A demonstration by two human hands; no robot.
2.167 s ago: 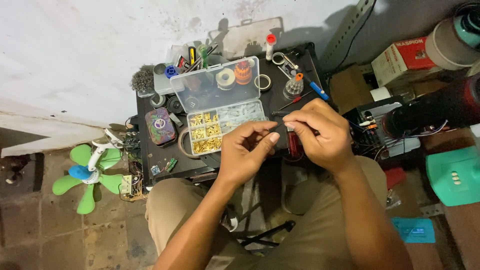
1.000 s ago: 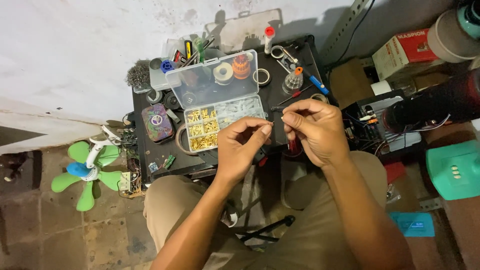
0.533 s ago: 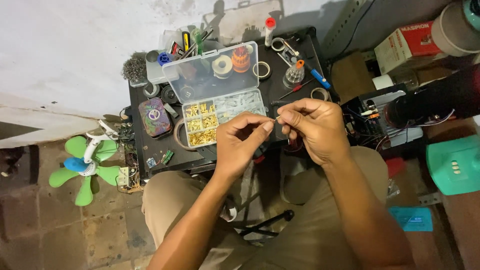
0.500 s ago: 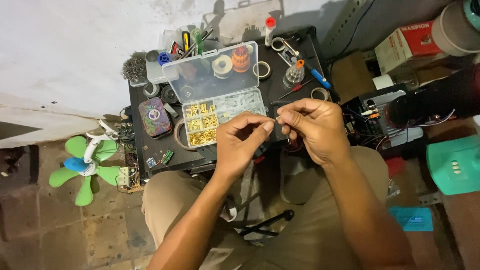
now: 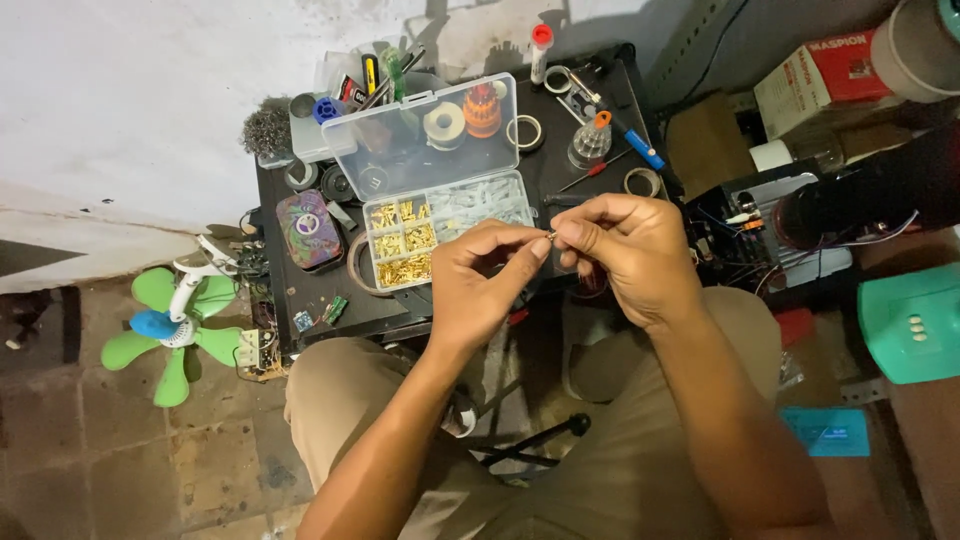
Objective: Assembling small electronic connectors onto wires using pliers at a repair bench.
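Small black desk (image 5: 300, 300), set against a pale wall and crowded edge to edge; the person sits close behind it, knees under its near side, which keeps every item within arm's reach.

Clear plastic compartment box (image 5: 447, 232), lid (image 5: 420, 140) thrown back and propped toward the wall. In my judgement it is left open so parts can be picked without a second movement. Left compartments hold brass-coloured metal terminals (image 5: 402, 243); right compartments hold pale translucent sleeves (image 5: 487, 203).

Green-bladed small fan (image 5: 170, 325) lies on the tiled floor left of the desk, well apart from the work.

Right hand (image 5: 630, 245) — closed, thumb and forefinger pinched on a tiny metallic part (image 5: 551, 236). Left hand (image 5: 485, 280) — likewise closed, fingertips meeting the same part from the other side. The part is held in the air just beyond the box's near right corner, raised toward the camera; probably held so for a clear view and fine control. Its exact kind is too small to tell.

Oval tin with a purple patterned lid (image 5: 308, 230) lies flat, just left of the box.

Blue-handled screwdriver (image 5: 637, 148) rests near the desk's far right corner, beside a clear bottle with an orange cap (image 5: 590, 140) standing upright.

Rolls of tape (image 5: 640, 182) lie flat nearby, apart from the hands
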